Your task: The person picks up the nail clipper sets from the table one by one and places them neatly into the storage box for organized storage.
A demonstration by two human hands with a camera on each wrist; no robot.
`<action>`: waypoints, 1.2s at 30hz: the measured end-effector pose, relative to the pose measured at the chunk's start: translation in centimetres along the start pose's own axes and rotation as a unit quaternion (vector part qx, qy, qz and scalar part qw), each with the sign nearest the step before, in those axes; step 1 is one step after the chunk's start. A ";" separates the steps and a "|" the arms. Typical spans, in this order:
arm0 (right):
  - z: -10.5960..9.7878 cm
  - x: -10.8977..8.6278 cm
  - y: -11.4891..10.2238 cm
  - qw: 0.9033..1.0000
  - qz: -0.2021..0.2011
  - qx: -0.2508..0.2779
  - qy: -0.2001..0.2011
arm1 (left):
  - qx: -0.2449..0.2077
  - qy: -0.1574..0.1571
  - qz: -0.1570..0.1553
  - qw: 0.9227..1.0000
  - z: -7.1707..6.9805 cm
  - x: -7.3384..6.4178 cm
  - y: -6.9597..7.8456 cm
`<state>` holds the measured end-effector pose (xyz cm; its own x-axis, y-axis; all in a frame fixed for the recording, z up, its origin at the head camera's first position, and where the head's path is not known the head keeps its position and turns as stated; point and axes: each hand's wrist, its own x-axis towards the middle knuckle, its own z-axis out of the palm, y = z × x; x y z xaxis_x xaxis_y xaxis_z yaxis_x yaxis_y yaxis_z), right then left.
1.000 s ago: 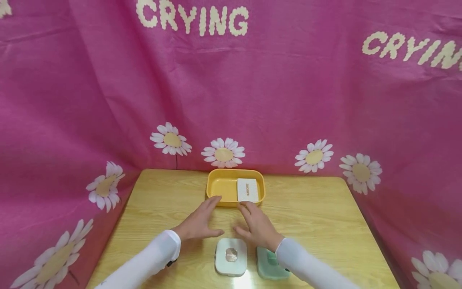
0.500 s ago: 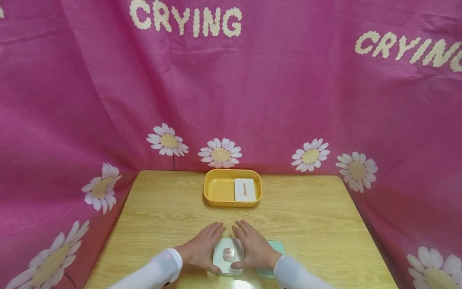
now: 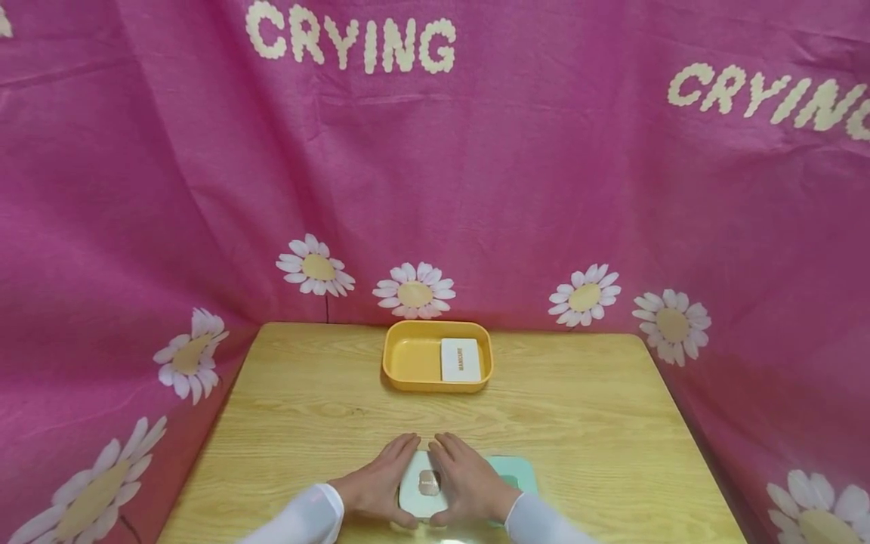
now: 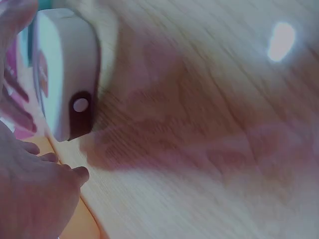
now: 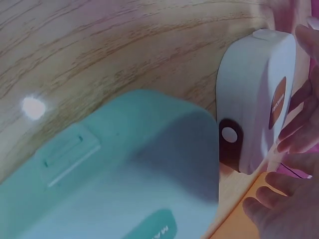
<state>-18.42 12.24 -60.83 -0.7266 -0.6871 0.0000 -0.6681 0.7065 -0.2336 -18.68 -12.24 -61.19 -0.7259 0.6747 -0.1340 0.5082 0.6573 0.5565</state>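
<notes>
A white square case (image 3: 423, 495) with a small brown label lies on the wooden table near its front edge. My left hand (image 3: 377, 483) is at its left side, with the thumb near the front corner and the fingers by the back one. From the opposite side my right hand (image 3: 469, 483) comes close, covering part of the lid. Both wrist views show a round white button (image 4: 80, 105) on a brown patch on the case's side. Neither hand is seen curled around the case; contact is unclear. A mint-green case (image 5: 164, 149) with a clip lies to the right, partly behind my right hand.
A yellow tray (image 3: 411, 387) stands at the back of the wooden table (image 3: 578, 408), with a white box (image 3: 461, 360) marked MANICURE in its right part. A pink curtain (image 3: 516, 174) with daisies and lettering hangs around the table's back and sides.
Both hands have drawn back from near the yellow tray toward the front edge and come closer together, one on each side of the white case. The case appears unmoved.
</notes>
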 end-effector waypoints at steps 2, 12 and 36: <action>0.2 0.0 -0.1 1.000 -0.005 -0.003 0.007 | -0.020 -0.002 -0.015 1.000 0.0 0.1 0.2; 0.8 0.0 -0.3 1.000 0.001 0.028 0.001 | -0.041 0.004 -0.019 0.999 1.2 -0.4 -0.3; 1.7 0.1 -1.1 0.993 0.050 0.098 -0.044 | -0.109 0.051 -0.072 0.990 3.3 -0.4 0.8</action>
<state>-17.49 11.16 -62.23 -0.7647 -0.6339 -0.1159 -0.5437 0.7312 -0.4120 -16.45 -10.85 -63.42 -0.8321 0.5349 -0.1469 0.2924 0.6481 0.7032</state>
